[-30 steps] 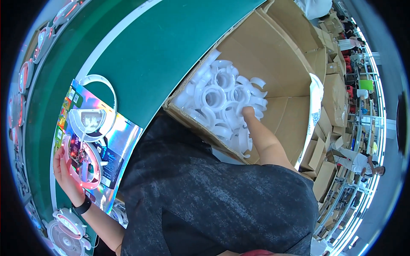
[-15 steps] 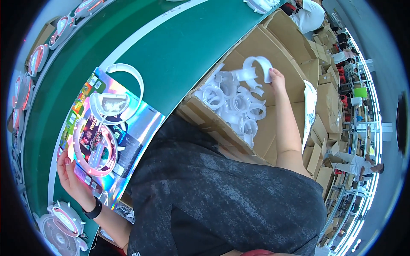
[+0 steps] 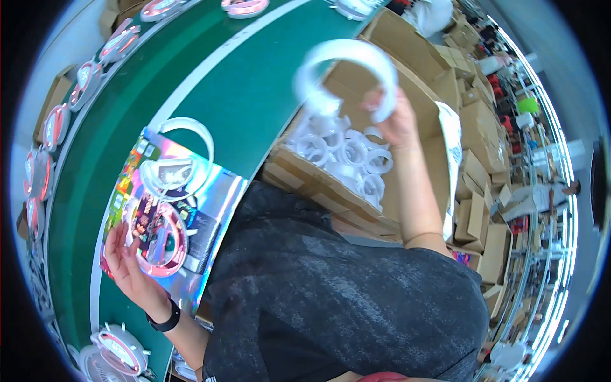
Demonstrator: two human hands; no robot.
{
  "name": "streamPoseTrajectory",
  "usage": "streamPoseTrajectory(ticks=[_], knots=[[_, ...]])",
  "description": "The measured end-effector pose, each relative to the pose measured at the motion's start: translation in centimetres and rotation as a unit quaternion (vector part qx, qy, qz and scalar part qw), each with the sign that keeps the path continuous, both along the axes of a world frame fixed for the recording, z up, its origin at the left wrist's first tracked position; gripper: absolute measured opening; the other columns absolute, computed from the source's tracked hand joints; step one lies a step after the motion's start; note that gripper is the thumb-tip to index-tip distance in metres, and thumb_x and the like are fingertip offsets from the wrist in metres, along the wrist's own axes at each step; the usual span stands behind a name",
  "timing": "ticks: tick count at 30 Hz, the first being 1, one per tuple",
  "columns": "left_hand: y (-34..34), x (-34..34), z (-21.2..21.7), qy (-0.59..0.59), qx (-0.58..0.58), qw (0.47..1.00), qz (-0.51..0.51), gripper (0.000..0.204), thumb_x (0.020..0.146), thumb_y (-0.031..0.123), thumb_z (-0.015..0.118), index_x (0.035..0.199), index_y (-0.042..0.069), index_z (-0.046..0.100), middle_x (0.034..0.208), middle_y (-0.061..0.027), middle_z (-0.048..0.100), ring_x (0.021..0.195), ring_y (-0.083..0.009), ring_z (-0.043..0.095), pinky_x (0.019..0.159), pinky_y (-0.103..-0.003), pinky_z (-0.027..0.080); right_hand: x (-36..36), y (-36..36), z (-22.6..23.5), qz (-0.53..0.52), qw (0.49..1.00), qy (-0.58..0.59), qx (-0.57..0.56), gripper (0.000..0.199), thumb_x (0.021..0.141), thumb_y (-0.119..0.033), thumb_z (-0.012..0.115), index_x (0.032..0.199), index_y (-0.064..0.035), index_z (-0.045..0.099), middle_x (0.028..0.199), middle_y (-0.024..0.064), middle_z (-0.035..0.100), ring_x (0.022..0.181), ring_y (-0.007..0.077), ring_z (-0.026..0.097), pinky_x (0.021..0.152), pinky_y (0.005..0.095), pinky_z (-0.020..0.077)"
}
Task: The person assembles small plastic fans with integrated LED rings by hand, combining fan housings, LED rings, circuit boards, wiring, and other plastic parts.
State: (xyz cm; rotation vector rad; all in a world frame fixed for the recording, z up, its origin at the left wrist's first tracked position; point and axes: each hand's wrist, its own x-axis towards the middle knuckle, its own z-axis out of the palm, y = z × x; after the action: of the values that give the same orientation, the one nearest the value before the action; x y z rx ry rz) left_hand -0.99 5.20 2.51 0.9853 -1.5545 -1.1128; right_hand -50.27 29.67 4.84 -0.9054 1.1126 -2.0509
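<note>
The right hand [image 3: 400, 122] clamps its fingers on one end of a white band [image 3: 351, 49] arcing leftward, while the left hand [image 3: 138, 282], fingers parted, lies beside a pink ring [image 3: 161, 270].

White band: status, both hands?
Right hand holds white band up by open carton. Left hand beside pink ring, contact unclear. Similar pieces piled in carton; nothing seen blocking the band.
</note>
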Motion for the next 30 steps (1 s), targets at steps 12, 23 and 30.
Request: streamPoseTrajectory(ticks=[12,23,30], knots=[[1.6,-1.5,1.6,0.092,-0.208,0.969,-0.097,0.041,0.085,0.010,0.067,0.122,-0.002,0.054,0.103,-0.0183,0.066,0.095,-0.0276,0.064,0.086,-0.038,0.053,20.4,-13.3,3.8,0.458,0.850,0.260,-0.029,0.025,0.090,-0.012,0.072,0.110,0.0028,0.067,0.104,0.0131,0.069,0.096,0.0255,0.066,0.085,0.0352,0.0506],[3.2,0.9,3.1,-0.131,-0.268,0.953,0.046,0.037,0.072,0.000,0.070,0.109,0.003,0.066,0.100,-0.0155,0.066,0.090,-0.0332,0.066,0.076,-0.037,0.054,24.6,-16.8,2.8,0.472,0.825,0.291,0.110,0.017,0.086,-0.004,0.068,0.099,0.0071,0.069,0.098,0.0182,0.072,0.085,0.0253,0.070,0.075,0.0331,0.0530],[2.7,1.9,1.0,0.128,-0.049,0.990,-0.013,0.044,0.083,0.000,0.068,0.125,0.000,0.055,0.111,-0.0115,0.064,0.102,-0.0216,0.065,0.086,-0.033,0.052,24.2,-19.1,3.7,0.603,0.763,0.230,0.039,0.025,0.078,-0.006,0.074,0.100,0.0059,0.070,0.102,0.0189,0.070,0.093,0.0298,0.068,0.084,0.0365,0.0505]])
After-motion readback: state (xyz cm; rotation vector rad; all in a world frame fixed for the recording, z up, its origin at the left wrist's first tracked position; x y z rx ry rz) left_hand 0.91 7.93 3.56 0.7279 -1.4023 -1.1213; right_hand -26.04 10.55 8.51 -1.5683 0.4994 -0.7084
